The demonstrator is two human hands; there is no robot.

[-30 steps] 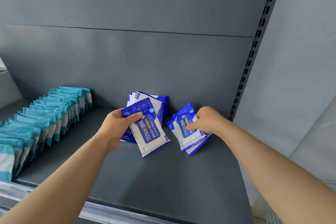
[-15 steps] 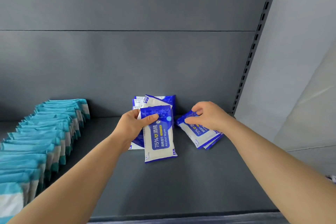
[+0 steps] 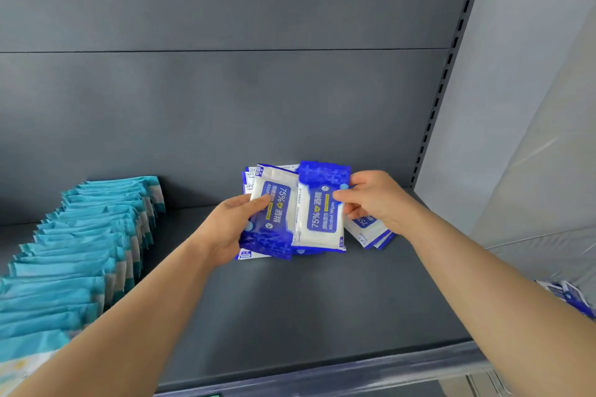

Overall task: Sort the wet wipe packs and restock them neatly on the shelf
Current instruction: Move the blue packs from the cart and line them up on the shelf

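The left hand grips a blue stack; the right hand pinches one pack.

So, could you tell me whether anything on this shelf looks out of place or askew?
Yes: a few blue packs lie flat and skewed by the right hand, unlike the tidy teal row standing on edge.
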